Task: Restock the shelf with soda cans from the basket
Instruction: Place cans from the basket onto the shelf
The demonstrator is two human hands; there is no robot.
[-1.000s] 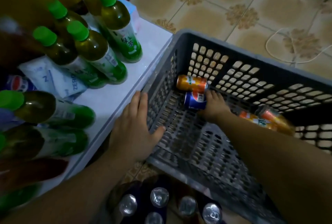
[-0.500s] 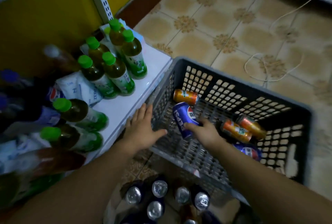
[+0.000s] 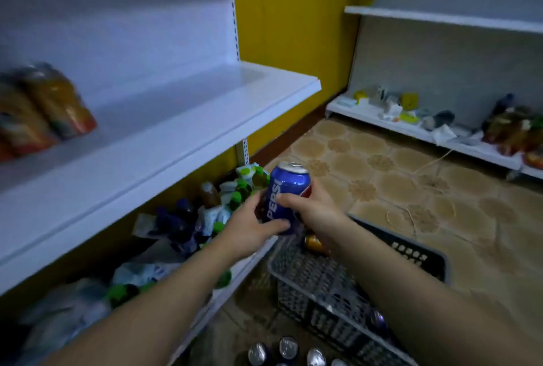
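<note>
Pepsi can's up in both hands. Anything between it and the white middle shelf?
Nothing visible. The Pepsi can sits upright in the left hand and right hand, just off the shelf edge. That stretch is bare; orange bottles stand far left.

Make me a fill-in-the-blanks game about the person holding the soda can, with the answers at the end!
1. Both hands hold a blue can with the word ____ printed on its side.
2. The can is held upright, with its ____ top facing up.
3. An orange can lies inside the grey ____ on the floor.
4. The white shelf to the left of the can has orange packets at its ____ end.

Missing words: Pepsi; silver; basket; left
</note>
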